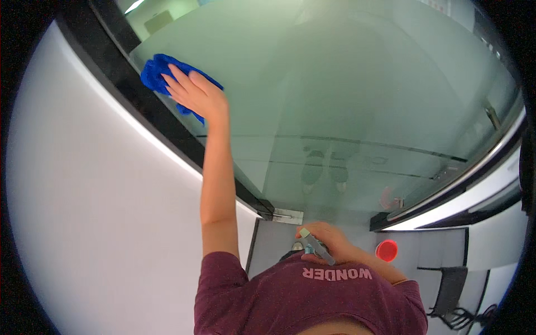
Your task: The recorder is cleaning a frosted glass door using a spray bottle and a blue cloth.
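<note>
My left hand [194, 92] lies spread on a blue cloth [157, 73], pressing it flat against the upper left part of a glass door [335, 92], near the dark frame. Parts of the cloth stick out past my fingertips and below my palm. Low in front of my shirt, my right hand [328, 238] is closed around a spray bottle, whose grey and pale green spray head [317, 247] points up and to the left. Most of the bottle's body is hidden by the hand.
A dark door frame [159, 113] and a white wall [104, 188] run along the left. A metal floor hinge plate [289, 216] sits at the door's foot. On the grey floor to the right stand a red bucket [386, 251] and a black chair [451, 289]. A metal handle [492, 115] shows far right.
</note>
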A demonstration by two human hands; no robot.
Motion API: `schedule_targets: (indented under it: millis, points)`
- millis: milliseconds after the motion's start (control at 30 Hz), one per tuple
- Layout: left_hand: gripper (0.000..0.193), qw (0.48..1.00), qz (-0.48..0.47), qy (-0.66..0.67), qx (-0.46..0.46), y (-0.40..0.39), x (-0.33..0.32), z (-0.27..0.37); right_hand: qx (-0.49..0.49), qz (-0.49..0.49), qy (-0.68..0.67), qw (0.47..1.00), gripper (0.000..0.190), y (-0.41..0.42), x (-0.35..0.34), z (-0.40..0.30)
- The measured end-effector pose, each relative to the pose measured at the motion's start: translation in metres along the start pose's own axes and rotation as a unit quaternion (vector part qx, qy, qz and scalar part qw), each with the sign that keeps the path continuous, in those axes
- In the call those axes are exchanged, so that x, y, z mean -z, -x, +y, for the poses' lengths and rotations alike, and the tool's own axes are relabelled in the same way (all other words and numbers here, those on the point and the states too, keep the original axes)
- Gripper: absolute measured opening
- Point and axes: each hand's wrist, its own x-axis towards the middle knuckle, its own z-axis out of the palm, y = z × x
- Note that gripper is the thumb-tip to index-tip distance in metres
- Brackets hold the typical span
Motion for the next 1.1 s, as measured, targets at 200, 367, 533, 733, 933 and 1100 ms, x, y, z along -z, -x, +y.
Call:
schedule_targets:
  millis: [200,367,533,733,933,1100]
  points:
    - [0.052,0.996,-0.065,0.035,-0.058,0.065,-0.010,0.072,-0.049,0.077,0.014,0.996,0.052,0.001,-0.024,-0.006]
    - [0.051,0.987,-0.101,0.070,-0.106,0.103,-0.012,0.116,-0.094,0.147,0.054,0.983,0.051,0.007,-0.058,0.001]
    - [0.057,0.948,-0.195,0.161,-0.194,0.144,-0.015,0.187,-0.134,0.199,0.059,0.969,0.048,0.011,-0.069,-0.005]
    - [0.047,0.854,-0.191,0.316,-0.366,0.237,-0.045,0.260,-0.136,0.277,0.096,0.946,0.055,0.024,-0.079,0.004]
    - [0.035,0.796,-0.162,0.355,-0.462,0.274,-0.059,0.287,-0.179,0.332,0.101,0.920,0.050,0.038,-0.075,-0.003]
    - [0.033,0.765,-0.213,0.304,-0.526,0.244,-0.054,0.271,-0.127,0.294,0.124,0.939,0.054,0.041,-0.069,0.010]
